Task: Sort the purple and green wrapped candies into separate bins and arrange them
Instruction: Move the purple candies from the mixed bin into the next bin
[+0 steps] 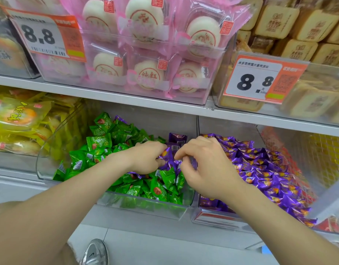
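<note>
**Sorting by colour, both hands in one spot**

The left hand (147, 157) and right hand (201, 165) are working close together. Their curled fingers are pinching stray purple candies (169, 154) lying among the green candies (107, 148) at the right side of the left bin (145, 206). Just beside it, the right bin (208, 219) is holding the purple pile (270, 169). Pink-wrapped cakes (145, 73) are sitting on the shelf above.
</note>
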Demonstrator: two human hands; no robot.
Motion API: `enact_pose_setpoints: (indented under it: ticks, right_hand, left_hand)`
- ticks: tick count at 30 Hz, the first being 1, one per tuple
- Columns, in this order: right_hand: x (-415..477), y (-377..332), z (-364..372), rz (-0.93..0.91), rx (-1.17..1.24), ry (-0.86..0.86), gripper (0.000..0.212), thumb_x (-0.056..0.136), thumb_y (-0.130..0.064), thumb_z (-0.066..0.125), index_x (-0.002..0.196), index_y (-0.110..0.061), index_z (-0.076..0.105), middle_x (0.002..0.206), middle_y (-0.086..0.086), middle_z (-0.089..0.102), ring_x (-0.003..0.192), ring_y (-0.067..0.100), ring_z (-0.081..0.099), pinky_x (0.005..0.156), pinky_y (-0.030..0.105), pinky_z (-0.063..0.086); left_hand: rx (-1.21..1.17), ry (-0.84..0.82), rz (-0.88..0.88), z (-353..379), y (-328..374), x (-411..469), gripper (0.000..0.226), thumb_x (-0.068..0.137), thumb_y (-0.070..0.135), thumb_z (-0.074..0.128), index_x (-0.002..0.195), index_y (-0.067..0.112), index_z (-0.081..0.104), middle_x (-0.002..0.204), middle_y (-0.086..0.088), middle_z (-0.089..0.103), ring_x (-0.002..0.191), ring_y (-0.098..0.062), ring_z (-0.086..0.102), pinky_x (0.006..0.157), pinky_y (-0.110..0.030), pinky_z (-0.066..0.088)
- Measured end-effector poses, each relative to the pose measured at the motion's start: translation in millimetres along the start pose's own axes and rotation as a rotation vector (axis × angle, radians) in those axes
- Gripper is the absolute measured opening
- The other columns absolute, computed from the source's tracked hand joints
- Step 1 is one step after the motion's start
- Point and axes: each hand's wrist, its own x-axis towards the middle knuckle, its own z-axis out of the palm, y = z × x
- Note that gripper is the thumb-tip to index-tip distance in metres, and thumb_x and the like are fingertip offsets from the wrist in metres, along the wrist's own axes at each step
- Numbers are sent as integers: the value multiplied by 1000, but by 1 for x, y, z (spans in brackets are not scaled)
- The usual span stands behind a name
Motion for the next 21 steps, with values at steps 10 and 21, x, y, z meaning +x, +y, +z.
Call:
enact_pose_setpoints:
  ticks: [10,21]
  right_hand:
    - [-1,-6,-12,278,398,211,41,84,-33,86,120,-32,68,97,-16,73,92,10,67,75,14,45]
    - [-27,2,-40,317,654,267,32,91,-12,80,113,-35,76,99,-3,61,85,20,71,78,32,53]
  left_hand:
    - [-1080,296,55,-35,56,-67,15,104,9,62,114,12,73,106,-9,79,94,-23,75,84,-37,61]
    - [-991,332,72,-34,86,-76,32,92,-4,64,110,22,61,84,-19,65,67,-28,60,65,-46,47]
